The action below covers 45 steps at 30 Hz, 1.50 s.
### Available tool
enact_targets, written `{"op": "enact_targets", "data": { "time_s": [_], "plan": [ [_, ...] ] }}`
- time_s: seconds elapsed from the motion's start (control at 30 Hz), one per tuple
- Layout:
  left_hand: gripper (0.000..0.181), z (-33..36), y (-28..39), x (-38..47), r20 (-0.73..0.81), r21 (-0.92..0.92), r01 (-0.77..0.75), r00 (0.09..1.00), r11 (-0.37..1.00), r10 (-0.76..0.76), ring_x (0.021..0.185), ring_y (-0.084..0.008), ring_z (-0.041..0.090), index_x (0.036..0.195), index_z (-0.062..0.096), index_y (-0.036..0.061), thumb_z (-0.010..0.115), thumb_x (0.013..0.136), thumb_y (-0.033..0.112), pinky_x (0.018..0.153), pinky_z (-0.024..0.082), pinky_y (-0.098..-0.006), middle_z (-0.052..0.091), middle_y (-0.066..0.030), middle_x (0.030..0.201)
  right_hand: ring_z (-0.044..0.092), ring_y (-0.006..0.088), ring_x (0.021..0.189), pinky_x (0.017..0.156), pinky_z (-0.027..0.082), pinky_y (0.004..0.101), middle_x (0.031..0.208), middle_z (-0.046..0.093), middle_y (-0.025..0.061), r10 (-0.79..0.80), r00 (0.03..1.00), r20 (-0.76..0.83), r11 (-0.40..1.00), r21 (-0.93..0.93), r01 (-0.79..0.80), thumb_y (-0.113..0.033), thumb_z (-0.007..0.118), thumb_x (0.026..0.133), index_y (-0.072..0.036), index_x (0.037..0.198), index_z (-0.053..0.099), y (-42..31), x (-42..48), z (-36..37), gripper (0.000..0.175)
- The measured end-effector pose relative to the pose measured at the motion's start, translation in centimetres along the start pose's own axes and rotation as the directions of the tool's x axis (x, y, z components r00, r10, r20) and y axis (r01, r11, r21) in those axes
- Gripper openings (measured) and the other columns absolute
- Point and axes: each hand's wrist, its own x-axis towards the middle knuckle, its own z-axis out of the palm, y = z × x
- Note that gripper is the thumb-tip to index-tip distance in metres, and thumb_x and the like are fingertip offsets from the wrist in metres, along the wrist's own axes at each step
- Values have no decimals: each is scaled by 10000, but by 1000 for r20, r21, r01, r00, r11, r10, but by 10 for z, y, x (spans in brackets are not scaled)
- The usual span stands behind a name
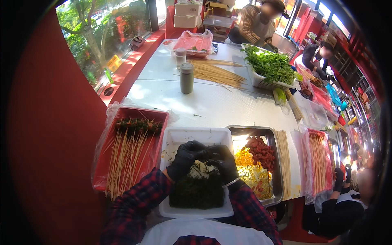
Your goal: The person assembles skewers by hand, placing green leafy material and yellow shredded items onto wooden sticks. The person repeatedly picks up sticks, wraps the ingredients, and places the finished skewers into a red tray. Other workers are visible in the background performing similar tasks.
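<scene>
My left hand (187, 159) and my right hand (224, 162), both in black gloves, meet over a white plastic tray (196, 212). Their fingers pinch together on some dark green leafy strands (211, 154); whether meat or a skewer is in there cannot be told. Below them in the tray lies a dark green heap of wet shredded leaves (196, 191). To the right, a steel tray (277, 183) holds red raw meat pieces (260, 153) in oily liquid. On the left, bamboo skewers (130, 165) with dark green and reddish food at their upper ends lie in a red tray (99, 171).
Bare bamboo skewers (283, 165) lie right of the steel tray; more skewers (214, 73) spread farther back. A green-grey tumbler (186, 78), a clear jar (180, 58) and a white basket of leafy greens (269, 65) stand beyond. Several co-workers sit at the back and right.
</scene>
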Motion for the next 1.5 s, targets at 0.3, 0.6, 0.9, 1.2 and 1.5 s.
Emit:
{"op": "enact_targets", "data": {
  "time_s": [0.3, 0.6, 0.9, 1.2, 1.5],
  "plan": [
    [377, 1, 16, -8, 160, -87, 60, 986, 994, -45, 802, -134, 583, 1192, 501, 10, 587, 826, 33, 709, 488, -256, 604, -45, 869, 595, 162, 656, 594, 492, 272, 760, 611, 80, 202, 979, 11, 972, 123, -202, 30, 610, 743, -2, 860, 573, -8, 0, -8, 127],
    [158, 4, 6, -5, 18, 295, -247, 967, 923, 253, 747, -132, 583, 951, 631, -3, 619, 796, 27, 671, 477, -245, 622, -44, 835, 614, 209, 745, 644, 509, 290, 866, 622, 101, 13, 992, -122, 1000, 7, -12, -58, 581, 784, 10, 937, 571, -13, -5, 6, 168],
    [142, -20, 3, 6, -221, -71, -119, 970, 990, 101, 737, -143, 596, 939, 634, 16, 610, 813, 75, 680, 495, -264, 633, -52, 838, 478, 319, 1119, 978, 338, 412, 1150, 549, 147, -196, 934, 299, 456, -815, 357, -148, 613, 741, -66, 1075, 592, 0, -17, -1, 345],
    [165, 6, 19, -9, -107, -265, -34, 994, 964, 6, 750, -144, 593, 969, 620, 22, 600, 818, 83, 708, 490, -269, 634, -49, 847, 599, 118, 847, 762, 491, 247, 936, 639, 44, -128, 960, -249, 967, -248, 65, -4, 575, 839, -28, 1050, 593, -34, -36, -109, 213],
    [157, -15, -9, 1, -173, -237, 7, 984, 971, -49, 699, -142, 593, 942, 628, 19, 611, 797, 75, 665, 501, -267, 638, -60, 820, 597, 263, 707, 645, 467, 340, 713, 598, 121, -412, 911, -29, 47, -999, -10, -45, 594, 716, -72, 804, 652, -10, -15, -228, 110]
  ]
}}
